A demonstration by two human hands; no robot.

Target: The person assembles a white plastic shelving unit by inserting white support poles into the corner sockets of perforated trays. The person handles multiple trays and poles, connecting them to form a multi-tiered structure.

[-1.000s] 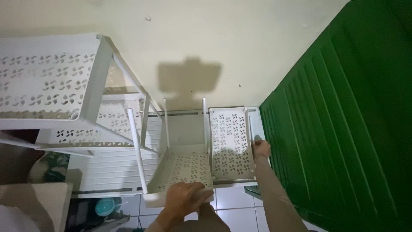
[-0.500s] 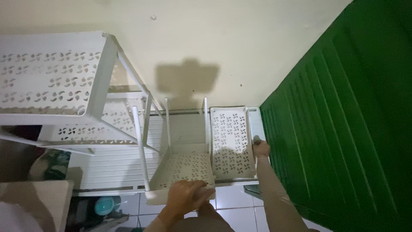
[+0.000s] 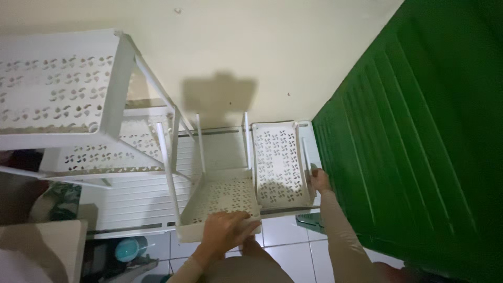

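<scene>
1. The low white shelf unit point(image 3: 230, 196) stood on the tiled floor point(image 3: 285, 246) against the cream wall point(image 3: 251, 57), between a taller white rack point(image 3: 68, 94) on its left and a green louvred door point(image 3: 419, 136) on its right.
2. Its underside and legs were hidden from above, and the dim light blurred its near edge. The lower left corner was dark: only a teal round object point(image 3: 127, 250) and a pale box edge point(image 3: 42, 246) could be made out, both partly cut off. The taller rack ran out of frame on the left.
3. The left hand point(image 3: 226, 230) lay palm down over the front rim of the unit's perforated tray point(image 3: 222, 195), fingers point(image 3: 246, 226) curled over the edge and gripping it.
4. The right hand point(image 3: 318, 179) reached farther forward on a long-sleeved arm point(image 3: 338, 230) to the right rim of the upright perforated panel point(image 3: 277, 162). Its fingers were closed on that edge, though how firmly could not be told.
5. The unit was white plastic, pierced with a repeating pinwheel-like cutout pattern. Thin upright posts point(image 3: 200, 147) rose from the tray's back corners, and the panel stood just beside the tray, touching it along one side.
</scene>
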